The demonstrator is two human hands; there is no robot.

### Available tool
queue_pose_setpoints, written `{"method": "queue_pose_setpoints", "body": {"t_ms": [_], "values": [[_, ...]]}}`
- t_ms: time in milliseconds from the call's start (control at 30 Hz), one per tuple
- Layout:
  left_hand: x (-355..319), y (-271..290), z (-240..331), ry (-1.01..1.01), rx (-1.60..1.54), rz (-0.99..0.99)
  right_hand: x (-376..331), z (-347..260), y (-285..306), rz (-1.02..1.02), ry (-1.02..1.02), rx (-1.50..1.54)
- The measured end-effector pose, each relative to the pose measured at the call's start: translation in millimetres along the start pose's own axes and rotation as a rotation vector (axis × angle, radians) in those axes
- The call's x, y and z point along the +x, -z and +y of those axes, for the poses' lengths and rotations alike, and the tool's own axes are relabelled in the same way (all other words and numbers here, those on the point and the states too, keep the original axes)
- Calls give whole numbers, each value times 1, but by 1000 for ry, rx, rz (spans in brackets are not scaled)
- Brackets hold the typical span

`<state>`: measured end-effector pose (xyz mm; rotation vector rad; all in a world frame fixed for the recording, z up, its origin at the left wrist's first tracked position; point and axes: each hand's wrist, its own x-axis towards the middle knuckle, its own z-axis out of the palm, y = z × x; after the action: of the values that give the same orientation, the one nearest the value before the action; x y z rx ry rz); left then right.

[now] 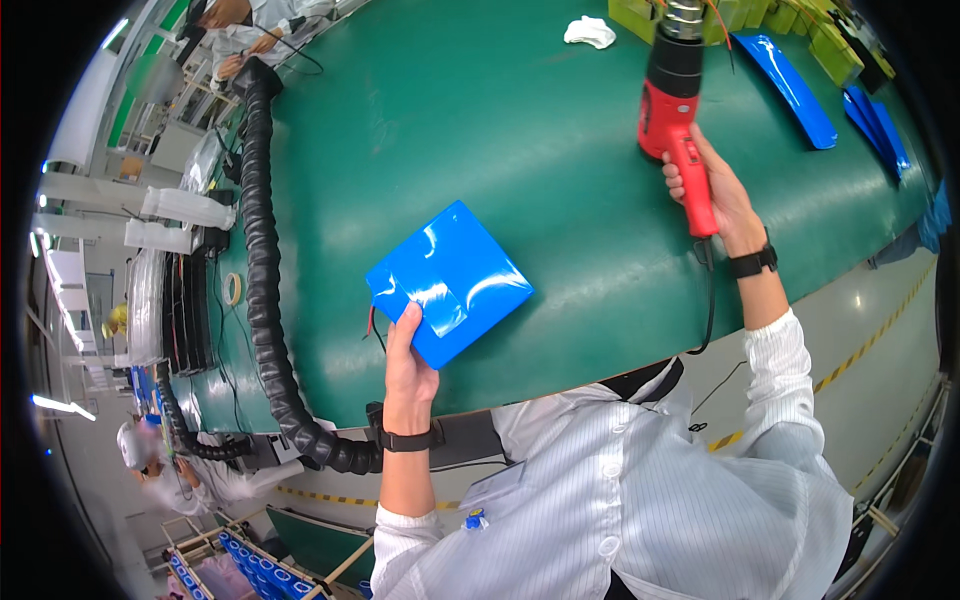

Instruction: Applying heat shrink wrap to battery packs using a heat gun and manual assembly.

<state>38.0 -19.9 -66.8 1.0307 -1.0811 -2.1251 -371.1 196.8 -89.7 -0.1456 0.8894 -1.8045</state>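
Observation:
My left hand [408, 365] grips a flat, square pack in shiny blue wrap [470, 265] by its near corner, thumb on top, above the green table. Thin red and black wires [372, 322] stick out at the pack's left side. In my right hand [722, 195] is a red heat gun [672, 125] with a black collar and metal nozzle, fingers wrapped round its handle. The nozzle points toward the far side, away from the blue pack. A black cord hangs from the handle's end down past the table edge.
A black ribbed hose [262, 220] runs along the table's left side. Yellow-green packs [835, 55] stand far right, near flat blue sleeves [790, 90]. A white cloth [590, 32] lies at the far side, a tape roll [233, 289] left. Other people [250, 40] work at far left.

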Motion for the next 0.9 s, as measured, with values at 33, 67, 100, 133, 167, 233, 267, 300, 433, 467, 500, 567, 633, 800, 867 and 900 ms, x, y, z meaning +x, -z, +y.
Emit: {"method": "queue_pose_setpoints", "body": {"t_ms": [33, 67, 100, 133, 167, 233, 267, 300, 433, 467, 500, 567, 633, 800, 867, 900], "values": [[1, 3, 2, -2, 16, 14, -5, -1, -3, 78, 57, -50], [2, 5, 4, -4, 32, 29, -12, -2, -3, 195, 141, -129], [2, 6, 6, 0, 70, 45, -23, -7, -7, 238, 236, -186], [3, 8, 6, -1, 65, 59, -37, -13, -10, 282, 331, -241], [5, 9, 7, 17, 54, 65, -51, -24, -5, 312, 391, -302], [6, 10, 10, 52, 48, 72, -84, -46, 2, 342, 502, -442], [6, 14, 11, 52, 52, 85, -98, -56, 3, 336, 554, -520], [7, 16, 13, 71, 69, 84, -113, -69, 10, 385, 611, -640], [8, 11, 18, 70, 118, 87, -177, -94, -17, 697, 764, -1315], [7, 12, 20, 77, 121, 85, -185, -91, -21, 667, 934, -1462], [7, 12, 21, 56, 144, 60, -193, -86, -28, 630, 931, -1482], [5, 10, 23, 19, 177, 21, -208, -75, -36, 601, 920, -1504], [2, 4, 27, 22, 186, 8, -220, -67, -36, 724, 699, -1576], [0, 0, 27, 5, 210, -2, -226, -57, -37, 697, 708, -1634], [-1, -1, 27, -3, 216, 0, -226, -54, -37, 689, 706, -1635], [-2, 0, 27, -11, 219, -1, -226, -52, -38, 686, 706, -1634]]}}
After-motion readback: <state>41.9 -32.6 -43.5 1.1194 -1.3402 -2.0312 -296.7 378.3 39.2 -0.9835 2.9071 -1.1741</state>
